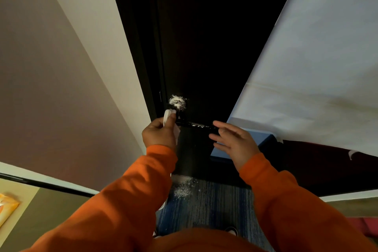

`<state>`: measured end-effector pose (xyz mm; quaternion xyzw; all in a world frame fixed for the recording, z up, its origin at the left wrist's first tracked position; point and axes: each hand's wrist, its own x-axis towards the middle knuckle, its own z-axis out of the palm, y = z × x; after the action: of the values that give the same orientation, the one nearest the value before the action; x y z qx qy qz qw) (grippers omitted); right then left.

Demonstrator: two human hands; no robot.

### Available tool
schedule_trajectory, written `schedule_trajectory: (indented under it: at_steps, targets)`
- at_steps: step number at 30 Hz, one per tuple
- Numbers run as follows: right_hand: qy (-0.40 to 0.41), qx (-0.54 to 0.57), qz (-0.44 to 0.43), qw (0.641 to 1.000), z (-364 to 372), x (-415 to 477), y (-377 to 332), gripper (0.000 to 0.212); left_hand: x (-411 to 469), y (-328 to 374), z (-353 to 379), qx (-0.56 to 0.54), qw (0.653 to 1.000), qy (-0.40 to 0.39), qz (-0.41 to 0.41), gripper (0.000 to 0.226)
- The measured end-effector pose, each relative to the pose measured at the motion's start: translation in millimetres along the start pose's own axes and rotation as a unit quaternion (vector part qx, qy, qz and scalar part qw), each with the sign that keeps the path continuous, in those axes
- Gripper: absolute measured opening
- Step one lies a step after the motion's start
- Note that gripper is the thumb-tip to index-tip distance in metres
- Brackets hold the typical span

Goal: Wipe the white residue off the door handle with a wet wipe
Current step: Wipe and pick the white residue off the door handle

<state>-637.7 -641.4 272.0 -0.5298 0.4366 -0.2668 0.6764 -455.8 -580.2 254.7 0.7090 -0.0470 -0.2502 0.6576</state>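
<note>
A dark lever door handle point(197, 125) juts from the dark door point(204, 47), with white flecks along its bar. Thick white residue point(177, 102) covers the round base of the handle. My left hand point(159, 134) is closed around a white wet wipe point(169, 116), pressed against the handle's left end just below the residue. My right hand point(235, 140) is at the bar's right tip, fingers spread, its fingertips touching or nearly touching the bar. Both arms wear orange sleeves.
White powder point(184, 189) lies scattered on the blue striped carpet below the door. A beige wall point(61, 88) stands to the left, a pale sheet-covered surface point(317, 67) to the right. A yellow packet point(7, 208) rests on a ledge at bottom left.
</note>
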Motion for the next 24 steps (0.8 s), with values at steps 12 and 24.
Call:
schedule_trajectory:
  at_steps: [12,24]
  targets:
    - [0.005,0.003,-0.001,1.000,1,3,3,0.026,0,7,-5,0.047,0.998,-0.022,0.038,0.020]
    - [0.007,0.012,0.001,1.000,4,3,4,0.026,13,4,-3,0.030,0.999,-0.043,-0.015,0.020]
